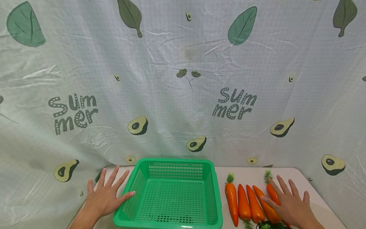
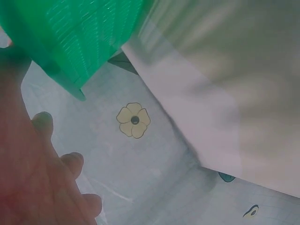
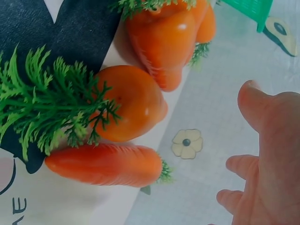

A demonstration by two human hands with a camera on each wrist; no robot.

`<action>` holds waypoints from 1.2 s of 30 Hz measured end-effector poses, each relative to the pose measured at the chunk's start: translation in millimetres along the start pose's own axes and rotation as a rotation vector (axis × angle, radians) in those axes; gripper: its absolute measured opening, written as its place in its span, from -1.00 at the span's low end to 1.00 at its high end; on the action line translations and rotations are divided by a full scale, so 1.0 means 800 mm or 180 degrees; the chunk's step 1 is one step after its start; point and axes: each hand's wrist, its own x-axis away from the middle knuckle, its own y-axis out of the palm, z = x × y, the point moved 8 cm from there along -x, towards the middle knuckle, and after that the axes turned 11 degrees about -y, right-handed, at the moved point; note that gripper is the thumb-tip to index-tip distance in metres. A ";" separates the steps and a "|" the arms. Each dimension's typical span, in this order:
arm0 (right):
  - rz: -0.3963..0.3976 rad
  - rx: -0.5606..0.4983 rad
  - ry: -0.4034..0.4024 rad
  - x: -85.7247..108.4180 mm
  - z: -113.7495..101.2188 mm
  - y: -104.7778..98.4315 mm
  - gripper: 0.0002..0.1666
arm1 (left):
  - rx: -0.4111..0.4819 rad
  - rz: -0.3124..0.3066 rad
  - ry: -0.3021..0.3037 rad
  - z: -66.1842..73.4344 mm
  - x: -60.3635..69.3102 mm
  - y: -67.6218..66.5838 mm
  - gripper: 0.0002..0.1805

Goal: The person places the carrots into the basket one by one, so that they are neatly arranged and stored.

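Note:
A green plastic basket [image 1: 171, 224] with slotted walls sits on the table, and nothing lies inside it. My left hand [image 1: 104, 198] is spread at the basket's left side, its thumb over the rim; whether it touches cannot be made out. Several orange carrots [image 1: 244, 203] with green tops lie in a row right of the basket. Over the rightmost of them my right hand [image 1: 293, 205] hovers with its fingers spread, holding nothing. In the right wrist view, leafy carrots [image 3: 110, 164] lie below that hand [image 3: 272, 154], apart from it.
A pale table [image 1: 288, 173] carries the basket and carrots. Behind and beside it hangs a whitish cloth [image 1: 171, 105] printed with avocados, leaves and lettering. A dark printed shape [image 3: 84, 28] shows under the carrots in the right wrist view.

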 end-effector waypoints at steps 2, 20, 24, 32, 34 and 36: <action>0.0001 0.0026 0.0014 0.000 0.003 0.001 0.30 | -0.0016 -0.0032 -0.0015 -0.001 0.000 0.002 0.05; -0.0162 0.0042 0.0194 -0.002 0.029 0.020 0.34 | 0.0118 -0.0300 -0.0071 -0.006 -0.007 0.015 0.07; -0.0158 0.0048 0.0188 -0.004 0.035 0.024 0.34 | 0.0196 -0.0426 -0.0086 -0.008 -0.009 0.020 0.07; -0.0115 0.0092 0.0068 -0.007 0.042 0.026 0.25 | 0.0427 -0.0713 -0.0117 -0.011 -0.014 0.030 0.07; -0.0132 0.0074 0.0021 -0.007 0.043 0.027 0.22 | 0.0588 -0.0837 -0.0124 -0.011 -0.015 0.032 0.07; -0.0170 0.0038 -0.0020 -0.008 0.044 0.028 0.22 | 0.0797 -0.0989 -0.0125 -0.010 -0.015 0.034 0.08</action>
